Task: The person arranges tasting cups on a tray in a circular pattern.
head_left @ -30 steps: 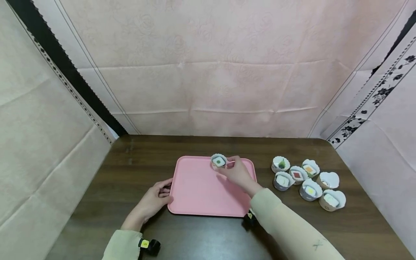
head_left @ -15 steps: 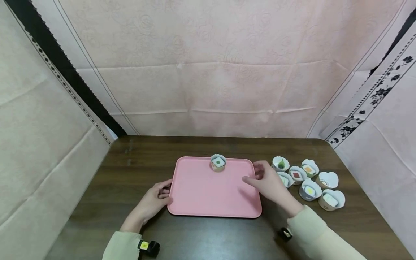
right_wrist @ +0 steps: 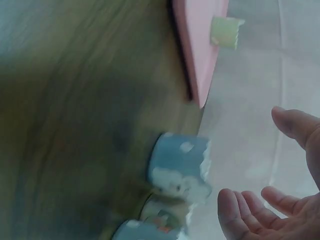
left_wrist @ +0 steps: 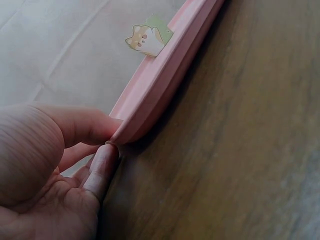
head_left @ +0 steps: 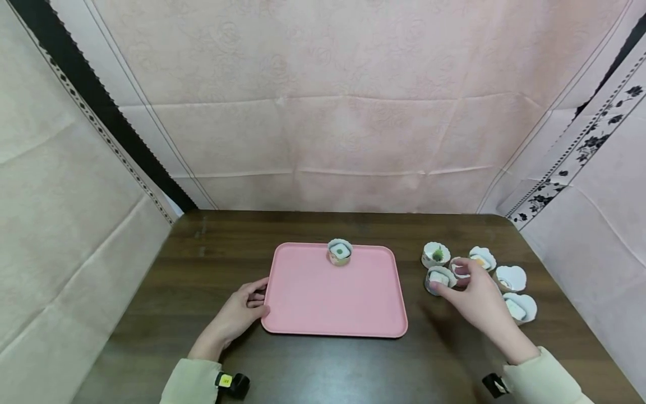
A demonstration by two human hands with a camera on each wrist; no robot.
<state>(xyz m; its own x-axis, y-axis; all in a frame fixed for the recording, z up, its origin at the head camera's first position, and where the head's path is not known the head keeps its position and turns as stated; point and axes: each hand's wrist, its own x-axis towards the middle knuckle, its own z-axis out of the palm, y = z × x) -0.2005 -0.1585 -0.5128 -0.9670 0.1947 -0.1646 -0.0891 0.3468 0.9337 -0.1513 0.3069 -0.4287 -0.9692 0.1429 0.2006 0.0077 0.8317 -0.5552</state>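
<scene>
My left hand (head_left: 237,311) pinches the left rim of a flat pink tray (head_left: 333,297); the left wrist view shows thumb and fingers at its edge (left_wrist: 132,122). Near the tray's far rim stands a small patterned paper cup (head_left: 339,253) with a pale piece inside, its animal face (left_wrist: 147,41) visible up close. My right hand (head_left: 481,303) hovers over the cup group at the right, thumb and fingers spread, near a blue-grey cup (head_left: 440,278). The right wrist view shows nothing between its fingers, beside a blue cup (right_wrist: 180,162). One cup is hidden under the hand.
Around the right hand stand a cup with a green piece (head_left: 435,255), one with a yellow-orange piece (head_left: 481,257), a white-lined cup (head_left: 511,278) and another cup (head_left: 521,308). Pale cloth (head_left: 323,140) hangs behind the brown table (head_left: 323,370).
My right hand has let go of the cup on the tray, leaving it near the far rim, and has moved right to over the other cups. My left hand stays on the tray.
</scene>
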